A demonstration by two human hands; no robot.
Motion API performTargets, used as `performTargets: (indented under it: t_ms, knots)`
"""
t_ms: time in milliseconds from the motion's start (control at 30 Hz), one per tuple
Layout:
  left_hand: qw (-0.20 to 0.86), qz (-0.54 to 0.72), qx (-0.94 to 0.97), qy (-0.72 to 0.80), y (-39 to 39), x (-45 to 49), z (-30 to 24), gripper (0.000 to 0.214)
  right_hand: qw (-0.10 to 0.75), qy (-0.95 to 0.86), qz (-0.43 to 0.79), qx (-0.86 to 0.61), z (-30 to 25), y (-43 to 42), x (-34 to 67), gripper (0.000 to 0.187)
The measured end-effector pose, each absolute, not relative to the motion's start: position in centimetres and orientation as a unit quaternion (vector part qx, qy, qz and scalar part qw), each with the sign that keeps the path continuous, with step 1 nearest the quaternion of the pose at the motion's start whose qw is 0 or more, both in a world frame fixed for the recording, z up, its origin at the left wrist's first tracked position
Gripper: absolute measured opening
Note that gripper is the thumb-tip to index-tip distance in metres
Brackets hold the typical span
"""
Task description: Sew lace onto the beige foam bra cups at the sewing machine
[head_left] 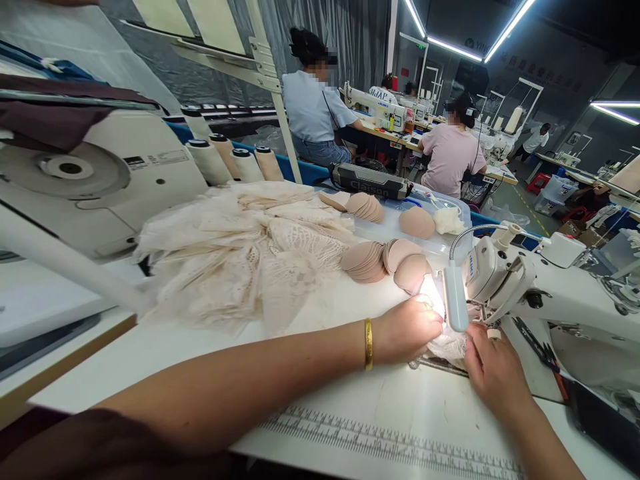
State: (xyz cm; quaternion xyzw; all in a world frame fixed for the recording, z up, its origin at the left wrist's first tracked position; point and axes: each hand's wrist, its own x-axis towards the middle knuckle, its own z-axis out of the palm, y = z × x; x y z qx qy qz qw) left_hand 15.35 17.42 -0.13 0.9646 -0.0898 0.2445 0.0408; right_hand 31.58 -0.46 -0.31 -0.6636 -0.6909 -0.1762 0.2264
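Note:
Under the lit lamp (pixel 455 300), a piece of pale lace fabric (pixel 449 348) lies at the needle area of a white sewing machine (pixel 560 283). My left hand (pixel 409 328), with a gold bangle at the wrist, is closed on the lace from the left, its fingertips bent in. On the other side, close to the presser foot, my right hand (pixel 495 363) grips the lace with thumb and fingers; a ring-like band shows on one finger. The needle and the fingertips are partly hidden. Beige bra cups (pixel 413 272) lie in overlapping stacks just beyond my left hand.
Cream lace (pixel 265 247) is heaped on the left of the table. Behind it stand thread cones (pixel 245 165) and a clear plastic tray (pixel 390 230) with more cups. A printed ruler (pixel 380 443) runs along the front edge. Scissors (pixel 535 343) lie right; co-workers sit beyond.

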Motion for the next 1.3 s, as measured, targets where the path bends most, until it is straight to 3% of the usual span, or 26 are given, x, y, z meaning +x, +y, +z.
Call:
performTargets:
  t_ms: [133, 300, 533, 900, 1067, 1167, 1300]
  knots:
    - [0.057, 0.184, 0.981, -0.039, 17.2, 14.5, 1.2, 0.018, 0.187, -0.761, -0.089, -0.615, 1.2, -0.8, 29.9, 0.040]
    - [0.082, 0.117, 0.990, -0.002, 16.3, 13.7, 2.6, 0.039, 0.172, -0.738, -0.068, -0.649, 0.6, -0.3, 30.6, 0.017]
    - [0.072, 0.045, 0.994, -0.070, 16.4, 12.4, 5.0, 0.032, 0.163, -0.717, -0.086, -0.672, -0.5, -0.3, 32.6, 0.026]
    - [0.056, 0.100, 0.985, -0.133, 16.6, 12.6, 4.1, 0.019, 0.086, -0.688, -0.105, -0.713, -0.2, -0.2, 33.0, 0.041]
    - [0.037, 0.122, 0.984, -0.122, 16.8, 12.9, 3.6, 0.022, 0.132, -0.700, -0.149, -0.686, -0.1, -0.4, 32.8, 0.047]
    - [0.013, 0.137, 0.984, -0.112, 17.0, 13.0, 3.1, 0.022, 0.173, -0.732, -0.115, -0.649, -0.2, -0.4, 32.1, 0.045]
    - [0.012, 0.169, 0.980, -0.100, 17.2, 13.1, 2.3, 0.030, 0.145, -0.717, -0.083, -0.677, -0.7, -0.1, 31.8, 0.050]
